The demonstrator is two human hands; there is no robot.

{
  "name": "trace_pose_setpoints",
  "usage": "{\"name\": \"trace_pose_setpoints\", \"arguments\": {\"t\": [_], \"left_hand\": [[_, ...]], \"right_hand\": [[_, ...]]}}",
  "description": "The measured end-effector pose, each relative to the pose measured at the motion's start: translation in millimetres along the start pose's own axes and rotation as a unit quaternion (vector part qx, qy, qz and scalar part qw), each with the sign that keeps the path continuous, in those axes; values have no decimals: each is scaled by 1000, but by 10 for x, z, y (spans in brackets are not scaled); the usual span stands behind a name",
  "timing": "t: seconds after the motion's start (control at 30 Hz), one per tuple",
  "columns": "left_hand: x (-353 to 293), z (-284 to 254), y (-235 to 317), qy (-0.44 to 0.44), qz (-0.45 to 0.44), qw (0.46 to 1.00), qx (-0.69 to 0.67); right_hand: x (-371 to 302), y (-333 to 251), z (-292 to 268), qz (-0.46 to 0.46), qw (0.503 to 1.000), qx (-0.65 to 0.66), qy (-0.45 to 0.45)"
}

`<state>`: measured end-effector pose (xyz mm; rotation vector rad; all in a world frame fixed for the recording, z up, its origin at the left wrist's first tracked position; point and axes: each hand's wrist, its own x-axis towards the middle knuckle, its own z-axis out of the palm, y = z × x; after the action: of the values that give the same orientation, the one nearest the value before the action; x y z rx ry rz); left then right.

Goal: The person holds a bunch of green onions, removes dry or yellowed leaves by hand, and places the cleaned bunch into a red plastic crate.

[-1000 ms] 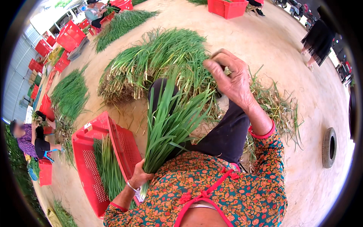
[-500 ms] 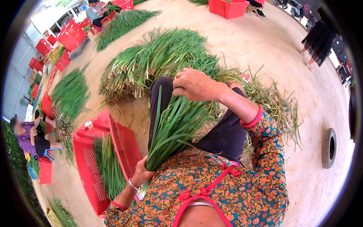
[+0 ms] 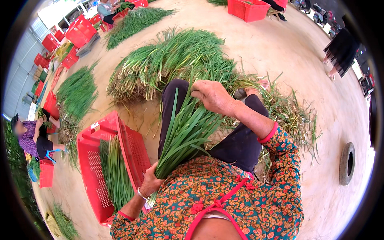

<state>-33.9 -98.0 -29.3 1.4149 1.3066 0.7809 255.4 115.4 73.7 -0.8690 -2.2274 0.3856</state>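
Note:
My left hand, with a white bangle at the wrist, is wrapped round the lower end of a bunch of garlic chives. The bunch leans across my lap, its long flat green leaves fanning up and to the right. Above the leaf tips, my right hand is closed, thumb and forefinger pinching long green blades at the top of the bunch. Its other fingers are curled and partly hidden. By my left forearm stands a red plastic crate with chives lying inside.
Beyond my knees lies a large heap of chives, with loose trimmings to the right. Another pile lies at left, near a seated person. A tyre stands at right; a red crate is at the back.
My right hand has shifted slightly down and right, and a long blade now shows upright at its fingertips. My left hand keeps its grip on the bunch. The view has tilted a little.

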Motion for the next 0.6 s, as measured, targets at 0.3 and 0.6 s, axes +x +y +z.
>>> {"name": "trace_pose_setpoints", "arguments": {"t": [0.3, 0.6], "left_hand": [[-9, 25, 147, 10, -11, 1000, 24], [-14, 25, 31, 17, 2, 1000, 15]], "right_hand": [[31, 50, -178, 5, 1000, 16, -19], [-41, -32, 127, -1, 999, -36, -10]]}}
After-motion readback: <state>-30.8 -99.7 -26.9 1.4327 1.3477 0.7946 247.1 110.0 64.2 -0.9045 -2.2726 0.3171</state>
